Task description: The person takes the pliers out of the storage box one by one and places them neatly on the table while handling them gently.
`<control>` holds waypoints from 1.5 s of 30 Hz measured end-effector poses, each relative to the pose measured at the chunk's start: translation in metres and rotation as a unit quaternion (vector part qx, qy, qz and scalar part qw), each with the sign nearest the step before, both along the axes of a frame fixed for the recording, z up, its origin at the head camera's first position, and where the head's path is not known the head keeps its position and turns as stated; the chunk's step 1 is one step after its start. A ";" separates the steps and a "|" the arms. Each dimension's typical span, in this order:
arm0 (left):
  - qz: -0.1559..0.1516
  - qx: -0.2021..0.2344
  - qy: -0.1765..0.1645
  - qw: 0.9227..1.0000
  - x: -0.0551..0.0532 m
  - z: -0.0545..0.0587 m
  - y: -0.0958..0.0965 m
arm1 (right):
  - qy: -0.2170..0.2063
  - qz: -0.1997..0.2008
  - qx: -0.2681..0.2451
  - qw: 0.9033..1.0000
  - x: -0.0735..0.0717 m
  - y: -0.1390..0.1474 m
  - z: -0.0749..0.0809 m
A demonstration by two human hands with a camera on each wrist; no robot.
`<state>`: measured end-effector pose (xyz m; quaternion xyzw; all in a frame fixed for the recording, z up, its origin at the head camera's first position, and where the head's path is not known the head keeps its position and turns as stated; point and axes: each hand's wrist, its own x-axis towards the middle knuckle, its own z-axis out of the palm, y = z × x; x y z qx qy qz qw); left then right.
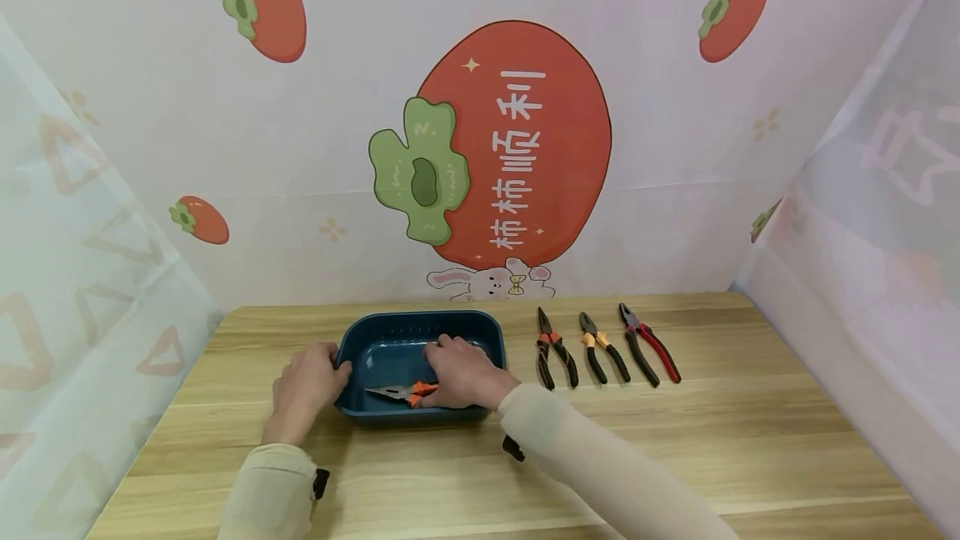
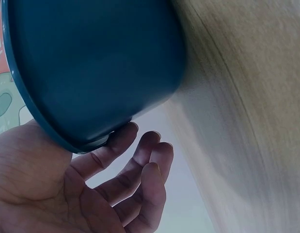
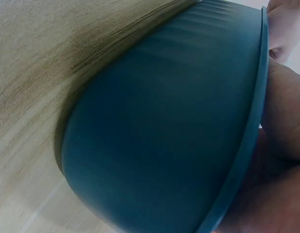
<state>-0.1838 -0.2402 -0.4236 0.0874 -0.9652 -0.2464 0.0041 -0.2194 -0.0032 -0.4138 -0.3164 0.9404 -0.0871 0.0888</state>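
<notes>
A dark blue plastic basin (image 1: 375, 418) stands on the wooden table. My left hand (image 1: 306, 383) grips its left rim, thumb over the edge; in the left wrist view the index finger lies against the outer wall and the other fingers curl loosely below. Inside the basin, near its front wall, are needle-nose pliers (image 1: 388, 392) with orange handles, tips to the left. My right hand (image 1: 463, 373) reaches over the front rim and holds them by the handles, which it mostly covers. In the right wrist view the basin's wall (image 3: 164, 121) hides the pliers and most of that hand.
Right of the basin lie three pliers in a row, jaws away from me: long-nosed ones with orange-and-black handles (image 1: 557, 348), yellow-and-black ones (image 1: 602, 348) and red-and-black ones (image 1: 648, 344). A printed cloth (image 1: 660, 190) hangs behind the table (image 1: 712, 457).
</notes>
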 end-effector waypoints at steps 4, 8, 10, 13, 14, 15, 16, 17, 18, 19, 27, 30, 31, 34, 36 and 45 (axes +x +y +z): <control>0.001 0.000 0.002 1.000 -0.001 -0.002 0.000 | -0.007 0.000 0.001 1.000 -0.001 -0.002 -0.003; 0.001 -0.002 0.006 1.000 -0.001 -0.002 0.000 | -0.015 -0.005 0.005 1.000 -0.003 -0.004 -0.005; 0.002 -0.002 0.007 1.000 -0.001 -0.002 0.000 | -0.019 -0.009 0.009 1.000 -0.003 -0.004 -0.007; 0.004 0.001 0.006 1.000 -0.001 -0.003 0.000 | -0.022 -0.016 0.013 1.000 -0.004 -0.004 -0.010; 0.004 0.002 0.006 1.000 -0.001 -0.003 0.000 | -0.022 -0.017 0.015 0.999 -0.004 -0.004 -0.010; 0.005 0.002 0.005 1.000 -0.001 -0.003 0.000 | -0.021 -0.019 0.016 0.999 -0.004 -0.004 -0.011; 0.006 0.003 0.005 1.000 -0.001 -0.003 0.000 | -0.018 -0.020 0.017 0.999 -0.004 -0.004 -0.012; 0.006 0.004 0.005 1.000 -0.001 -0.003 0.000 | -0.016 -0.021 0.018 0.999 -0.004 -0.004 -0.012; 0.007 0.003 0.006 1.000 -0.001 -0.003 0.000 | -0.014 -0.023 0.019 0.999 -0.004 -0.004 -0.013; 0.007 0.003 0.007 1.000 -0.001 -0.003 0.000 | -0.012 -0.024 0.019 0.999 -0.004 -0.004 -0.013; 0.005 0.007 0.009 1.000 -0.001 -0.003 0.000 | -0.010 -0.022 0.005 1.000 -0.004 -0.002 -0.017; 0.004 0.009 0.011 1.000 0.000 -0.003 0.000 | -0.010 -0.019 -0.003 1.000 -0.003 -0.001 -0.018; 0.005 0.010 0.011 1.000 0.000 -0.003 0.000 | -0.009 -0.018 -0.003 1.000 -0.003 0.000 -0.019; 0.006 0.009 0.009 1.000 0.000 -0.003 0.000 | -0.008 -0.021 -0.009 1.000 -0.003 0.001 -0.020; 0.008 0.007 0.008 1.000 0.000 -0.003 0.001 | -0.005 -0.025 -0.009 1.000 -0.004 0.001 -0.021; 0.007 0.005 0.007 1.000 0.000 -0.003 0.000 | -0.007 -0.067 -0.022 0.998 -0.006 0.003 -0.025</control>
